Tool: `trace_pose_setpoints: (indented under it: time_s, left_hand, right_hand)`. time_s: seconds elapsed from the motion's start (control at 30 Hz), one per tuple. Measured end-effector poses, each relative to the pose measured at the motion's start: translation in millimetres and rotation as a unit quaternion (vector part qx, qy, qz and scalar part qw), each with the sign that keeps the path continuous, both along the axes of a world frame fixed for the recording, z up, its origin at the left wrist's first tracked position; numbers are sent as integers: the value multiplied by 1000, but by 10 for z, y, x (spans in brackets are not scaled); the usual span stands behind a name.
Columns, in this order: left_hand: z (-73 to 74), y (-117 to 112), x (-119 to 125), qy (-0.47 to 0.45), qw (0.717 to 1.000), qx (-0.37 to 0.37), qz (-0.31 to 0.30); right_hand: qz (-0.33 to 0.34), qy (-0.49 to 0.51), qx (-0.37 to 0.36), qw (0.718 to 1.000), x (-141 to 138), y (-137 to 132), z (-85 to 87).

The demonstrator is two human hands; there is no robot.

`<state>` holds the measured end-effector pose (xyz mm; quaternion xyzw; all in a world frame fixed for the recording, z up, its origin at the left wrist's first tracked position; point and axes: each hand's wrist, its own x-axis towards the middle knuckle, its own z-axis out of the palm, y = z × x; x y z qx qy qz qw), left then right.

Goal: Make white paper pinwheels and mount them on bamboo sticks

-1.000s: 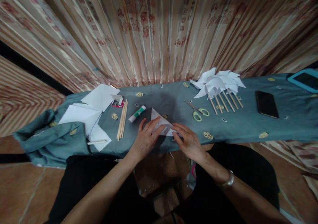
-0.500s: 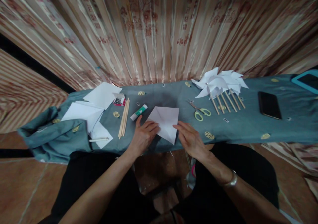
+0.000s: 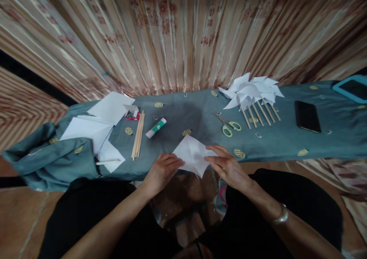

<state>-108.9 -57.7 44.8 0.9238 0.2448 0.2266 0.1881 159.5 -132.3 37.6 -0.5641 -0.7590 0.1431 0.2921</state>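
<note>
A white sheet of paper [image 3: 192,153] with crease lines is held at the table's front edge, its near corner reaching past the cloth. My left hand [image 3: 163,171] pinches its left side, fingers closed. At the right side, my right hand [image 3: 228,165] grips the paper between thumb and fingers. Beyond the left hand lies a glue stick [image 3: 156,127] with a green label. Scissors [image 3: 229,127] with light green handles rest beyond the right hand, blades parted. Several white paper pinwheels [image 3: 254,90] on wooden sticks lie together at the back right.
Wooden sticks [image 3: 138,136] lie left of the glue, beside a small red box of pins [image 3: 132,113]. White paper sheets [image 3: 86,131] and a pen [image 3: 108,162] are farther left. A black phone [image 3: 307,116] and a blue-framed device [image 3: 351,90] lie right. A curtain [image 3: 177,37] hangs behind.
Both hands have drawn the paper toward me and lifted it off the cloth. My left hand has gone from lying over the paper to pinching its edge. The view has shifted slightly.
</note>
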Motion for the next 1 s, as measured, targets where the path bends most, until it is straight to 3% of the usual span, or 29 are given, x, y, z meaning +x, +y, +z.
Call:
trace_pose_setpoints:
  time_s: [0.13,0.23,0.47,0.6,0.87,1.0]
  left_hand:
    - [29,8,41,-11,996,-82,40]
    - [8,34,76,-25,988,-137,74]
    - [-74,77,102,-21,959,-222,174]
    - [-64,105,117,-9,950,-245,195]
    - [-49,184,107,16,963,-214,166]
    - [26,190,123,55,985,-70,145]
  right_hand:
    - [-23,107,-68,992,-37,33,29]
    - [-79,159,-113,978,-88,76,57]
    - [-152,204,-138,957,-137,196,1]
    - [-180,166,-145,959,-164,295,45]
    - [-198,11,-124,972,-241,427,124]
    - [-205,-13,-143,968,-245,447,115]
